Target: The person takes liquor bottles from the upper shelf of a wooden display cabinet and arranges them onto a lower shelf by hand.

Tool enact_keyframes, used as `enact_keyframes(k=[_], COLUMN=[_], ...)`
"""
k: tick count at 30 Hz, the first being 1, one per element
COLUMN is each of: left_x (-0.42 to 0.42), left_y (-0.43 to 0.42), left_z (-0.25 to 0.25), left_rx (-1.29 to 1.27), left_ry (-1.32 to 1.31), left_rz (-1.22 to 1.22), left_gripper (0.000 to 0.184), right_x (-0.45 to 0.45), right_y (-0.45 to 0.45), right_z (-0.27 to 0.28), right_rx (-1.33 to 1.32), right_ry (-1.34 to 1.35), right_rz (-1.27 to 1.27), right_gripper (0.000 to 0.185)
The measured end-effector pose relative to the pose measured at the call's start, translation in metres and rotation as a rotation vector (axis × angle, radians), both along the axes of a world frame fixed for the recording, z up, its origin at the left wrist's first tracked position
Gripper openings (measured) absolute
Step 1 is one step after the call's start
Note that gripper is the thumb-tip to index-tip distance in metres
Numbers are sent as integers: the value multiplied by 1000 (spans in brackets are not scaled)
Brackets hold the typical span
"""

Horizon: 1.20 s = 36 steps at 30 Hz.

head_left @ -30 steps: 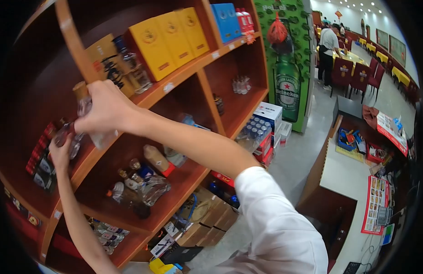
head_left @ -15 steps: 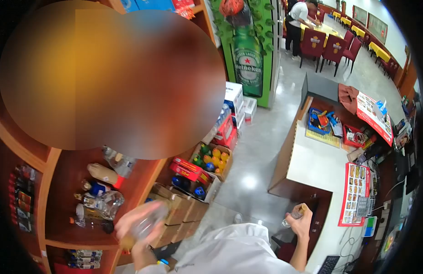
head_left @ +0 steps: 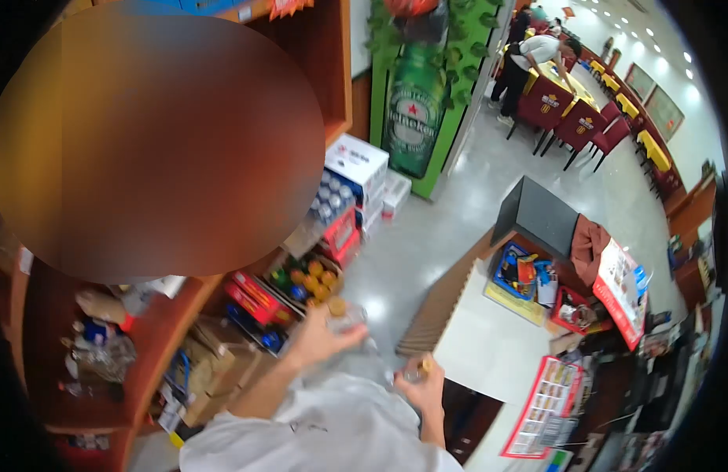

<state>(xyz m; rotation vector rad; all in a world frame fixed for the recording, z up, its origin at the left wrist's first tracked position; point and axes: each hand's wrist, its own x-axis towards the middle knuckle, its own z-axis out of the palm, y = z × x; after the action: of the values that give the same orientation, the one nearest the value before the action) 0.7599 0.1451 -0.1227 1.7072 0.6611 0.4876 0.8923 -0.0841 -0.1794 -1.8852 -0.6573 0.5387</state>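
My left hand is closed around a clear bottle with a yellowish-tan cap, held in front of my body; motion blur hides its finer shape. To its right, my right hand grips a smaller clear bottle, also tan at the top. That hand is close to the near corner of the white-topped counter. Beyond my left hand, a carton of bottles with orange and green tops stands on the floor by the shelf.
At left is a curved wooden shelf with bottles lying in it. Open cardboard boxes sit below. A blue basket and red basket rest on the counter. Another person leans over a table in the background.
My view has turned and the shelf has shifted left. My left hand has moved away from the shelf, toward my right hand, carrying its bottle. The right hand still holds its bottle.
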Motion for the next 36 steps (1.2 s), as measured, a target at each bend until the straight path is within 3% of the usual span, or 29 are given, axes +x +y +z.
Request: enact_keyframes(k=[2,7,11,16,18,22,27,30,36], left_x=[19,45,41,47,59,98,173,206,223], left_y=[16,57,92,152,183,261,367,413,469], left_z=[21,32,19,5,11,-8,-13,-8,-5], left_rx=[-54,-91,-123,-139,-79,95,318,222,267], left_ry=[61,-121,-213,-209,-77,-59,-65,-54,13], left_rz=[46,252,469,580,576,625,756,777,790], left_gripper=[35,30,35,34,33,35,37,37,36], right_x=[41,138,180,196,206,242,290,302,288], right_y=[18,75,137,241,286,375,498,570,684], right_z=[14,33,25,32,29,21,49,63,56], right_rx=[29,-23,-52,-39,-23,47,198,399,428], right_ry=[-32,-249,-295,-276,-237,-200,-221,-309,-420], right_rz=[59,142,235,453,523,658,790,853,977], right_gripper=[28,29,31,28,28,27,27,25,33])
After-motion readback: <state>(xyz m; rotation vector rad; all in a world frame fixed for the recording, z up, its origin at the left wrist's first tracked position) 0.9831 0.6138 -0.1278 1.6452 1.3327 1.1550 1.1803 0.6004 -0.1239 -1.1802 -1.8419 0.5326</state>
